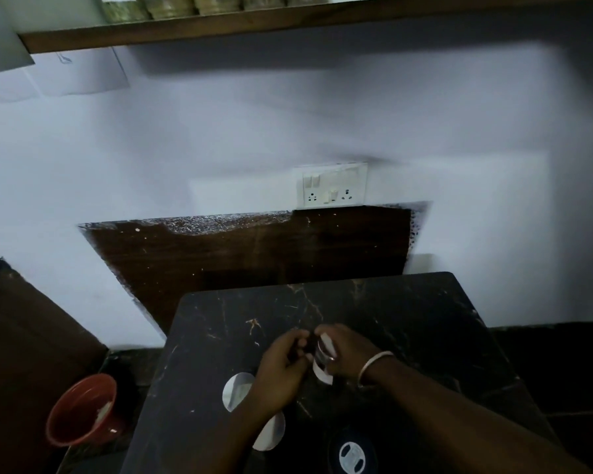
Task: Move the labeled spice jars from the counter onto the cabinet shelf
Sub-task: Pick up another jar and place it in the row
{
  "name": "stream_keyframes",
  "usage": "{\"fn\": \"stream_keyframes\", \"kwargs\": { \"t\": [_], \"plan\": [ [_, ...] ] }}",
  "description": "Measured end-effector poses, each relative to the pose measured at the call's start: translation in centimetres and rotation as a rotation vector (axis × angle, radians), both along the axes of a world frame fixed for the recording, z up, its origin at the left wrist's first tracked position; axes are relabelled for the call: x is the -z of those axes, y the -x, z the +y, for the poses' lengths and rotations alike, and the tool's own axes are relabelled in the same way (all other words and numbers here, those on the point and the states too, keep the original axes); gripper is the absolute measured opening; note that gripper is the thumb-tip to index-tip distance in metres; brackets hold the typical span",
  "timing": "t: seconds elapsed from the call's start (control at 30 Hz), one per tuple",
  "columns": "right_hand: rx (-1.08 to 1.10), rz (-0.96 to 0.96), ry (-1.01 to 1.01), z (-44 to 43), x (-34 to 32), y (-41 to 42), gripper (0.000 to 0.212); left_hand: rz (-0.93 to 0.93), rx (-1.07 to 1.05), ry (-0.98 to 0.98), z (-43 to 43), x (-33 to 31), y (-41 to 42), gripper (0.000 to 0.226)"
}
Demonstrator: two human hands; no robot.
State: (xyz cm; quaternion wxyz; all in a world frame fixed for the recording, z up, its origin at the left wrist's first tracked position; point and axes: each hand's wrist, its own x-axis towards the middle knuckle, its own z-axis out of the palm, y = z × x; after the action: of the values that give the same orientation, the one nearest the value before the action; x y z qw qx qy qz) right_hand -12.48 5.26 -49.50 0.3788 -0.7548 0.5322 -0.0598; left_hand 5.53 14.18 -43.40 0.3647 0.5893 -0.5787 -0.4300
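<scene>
View: head camera, the only one; dim and slightly blurred.
Counter: dark veined counter (408, 319), set against the wall below a switchboard (332, 186).
Item in hand: one small spice jar (323, 352) with a white label showing, held just above the counter between both hands.
Left hand: left hand (281, 364), fingers curled onto the jar's dark end; cannot tell whether that end is a lid.
Right hand: right hand (348, 352), bangle at the wrist, fingers wrapped round the jar body.
Shelf: wooden cabinet shelf (288, 25) at the top of the frame, with a row of filled jars (172, 6) standing on it.
Other stock: white discs (237, 391) lying flat on the counter by the left forearm; red bowl (83, 408) lower left, off the counter.
Progress: judged well along. Several jars are already up and this one is not yet lifted to the shelf. No other jar is seen on the counter.
</scene>
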Motion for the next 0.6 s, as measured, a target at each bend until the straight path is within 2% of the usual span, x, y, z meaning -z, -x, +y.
{"fn": "stream_keyframes", "kwargs": {
  "t": [0.1,0.17,0.27,0.33,0.43,0.5,0.6],
  "plan": [
    [0.051,-0.204,-0.069,0.1,-7.5,1.2,0.070,0.107,-0.028,-0.006,-1.0,-2.1,-0.4,0.026],
    [0.003,-0.333,-0.046,0.5,-12.3,2.0,0.063,0.223,0.041,-0.023,-1.5,-4.3,-0.5,0.029],
    [-0.054,-0.586,-0.045,1.6,-17.3,2.7,0.054,0.367,0.176,0.024,-1.7,-7.8,-0.3,0.054],
    [-0.031,-0.717,0.015,2.9,-19.3,2.3,0.057,0.447,0.222,0.094,-1.3,-9.6,0.6,0.066],
    [0.134,-0.974,0.127,5.0,-20.4,1.0,0.064,0.625,0.125,0.143,-0.7,-12.0,1.7,0.066],
    [0.229,-1.135,0.166,6.4,-20.5,-0.2,0.057,0.726,0.077,0.163,-0.4,-13.1,2.2,0.060],
    [0.278,-1.302,0.195,7.9,-20.9,-1.4,0.051,0.743,0.099,0.208,0.2,-15.1,3.2,0.057]
  ]
}}
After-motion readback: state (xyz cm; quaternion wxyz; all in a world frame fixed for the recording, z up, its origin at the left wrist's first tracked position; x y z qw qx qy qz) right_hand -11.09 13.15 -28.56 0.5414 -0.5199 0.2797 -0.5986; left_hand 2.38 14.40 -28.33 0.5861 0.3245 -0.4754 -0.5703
